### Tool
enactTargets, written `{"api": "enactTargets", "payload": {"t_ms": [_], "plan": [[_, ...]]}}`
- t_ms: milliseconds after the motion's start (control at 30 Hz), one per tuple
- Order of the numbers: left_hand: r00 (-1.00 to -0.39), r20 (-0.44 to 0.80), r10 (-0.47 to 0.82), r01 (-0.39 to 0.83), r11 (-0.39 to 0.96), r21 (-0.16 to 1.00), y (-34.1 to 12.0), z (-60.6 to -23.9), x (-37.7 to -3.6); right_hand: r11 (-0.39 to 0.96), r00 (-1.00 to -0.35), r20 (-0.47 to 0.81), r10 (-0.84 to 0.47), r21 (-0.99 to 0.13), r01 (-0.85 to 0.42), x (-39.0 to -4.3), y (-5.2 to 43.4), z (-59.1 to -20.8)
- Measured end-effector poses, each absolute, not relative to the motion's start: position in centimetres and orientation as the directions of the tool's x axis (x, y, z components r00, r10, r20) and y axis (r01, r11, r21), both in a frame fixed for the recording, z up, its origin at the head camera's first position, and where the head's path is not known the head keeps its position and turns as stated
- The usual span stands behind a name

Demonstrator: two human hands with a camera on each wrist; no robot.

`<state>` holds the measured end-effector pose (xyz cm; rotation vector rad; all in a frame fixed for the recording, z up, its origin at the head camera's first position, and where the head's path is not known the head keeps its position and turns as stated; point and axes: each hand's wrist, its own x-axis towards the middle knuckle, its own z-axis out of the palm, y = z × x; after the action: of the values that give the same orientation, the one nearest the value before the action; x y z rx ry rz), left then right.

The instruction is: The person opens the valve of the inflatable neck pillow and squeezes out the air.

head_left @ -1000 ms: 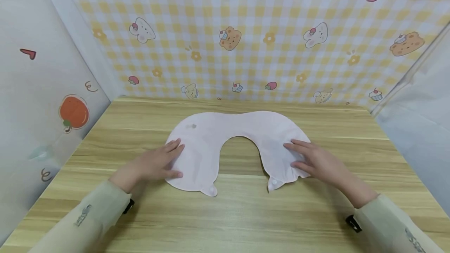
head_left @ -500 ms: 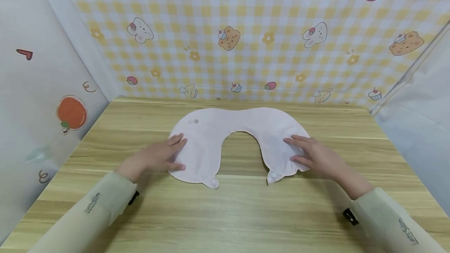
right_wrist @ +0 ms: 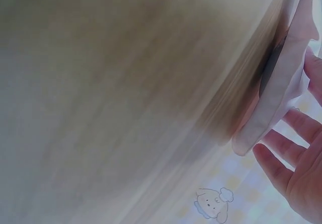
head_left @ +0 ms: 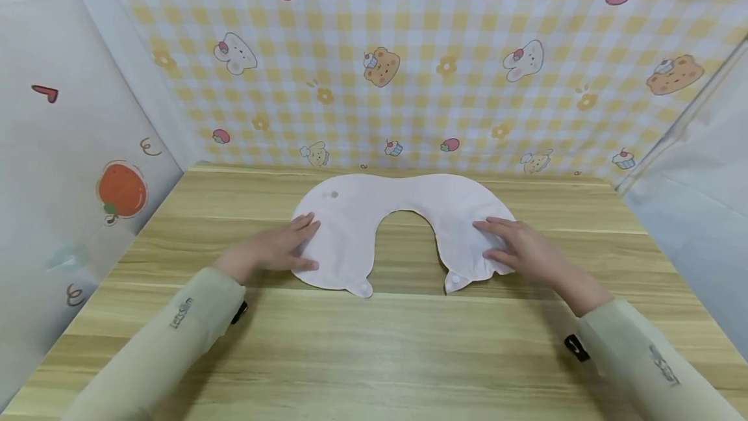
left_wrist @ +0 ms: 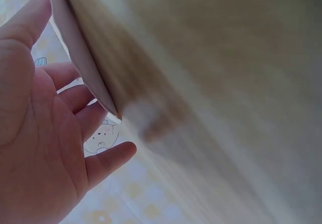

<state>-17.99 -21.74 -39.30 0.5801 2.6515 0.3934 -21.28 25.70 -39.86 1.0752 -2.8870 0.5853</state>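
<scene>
A pale pink U-shaped neck pillow (head_left: 345, 239), looking thin and mostly flat, lies on the table with its opening toward the person. Near its upper left is a small round valve (head_left: 334, 194), and each end has a tab with a snap (head_left: 456, 279). On the left lobe rests my left hand (head_left: 274, 249), its fingers extended over the outer edge. My right hand (head_left: 528, 249) lies likewise on the right lobe, fingers spread. Both wrist views catch the pillow's rim edge-on, the left one with the edge (left_wrist: 80, 48) beside loosely straight fingers.
The wood-grain table (head_left: 397, 356) extends in front of the pillow and to both sides. A yellow checked cloth wall (head_left: 421, 102) with cartoon prints rises behind the table's back edge. White printed sheeting (head_left: 64, 213) stands at the left, plain sheeting at the right.
The pillow has slid away from the person toward the back wall, its left side also shifting rightward. Both hands have travelled with it, keeping their places on the lobes.
</scene>
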Motion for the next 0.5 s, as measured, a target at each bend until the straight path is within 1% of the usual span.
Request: {"api": "enactTargets", "payload": {"t_ms": [200,333,400,500], "plan": [[-0.83,-0.35,0.435,0.317,0.883,0.346,-21.41,-38.95,-18.7,0.714,-0.786,0.103,-0.61,-0.359,-0.601,-21.55,25.83,-39.7],[-0.834,-0.366,0.414,0.296,0.894,0.336,-21.26,-38.83,-18.84,0.735,-0.797,0.088,-0.598,-0.336,-0.589,-21.51,25.85,-39.7],[-0.836,-0.357,0.416,0.312,0.897,0.314,-21.24,-38.89,-18.73,0.75,-0.797,0.088,-0.598,-0.29,-0.595,-21.35,25.71,-39.72],[-0.836,-0.335,0.434,0.348,0.893,0.286,-21.25,-38.99,-18.26,0.767,-0.785,0.109,-0.609,-0.169,-0.619,-20.9,25.44,-39.74]]}}
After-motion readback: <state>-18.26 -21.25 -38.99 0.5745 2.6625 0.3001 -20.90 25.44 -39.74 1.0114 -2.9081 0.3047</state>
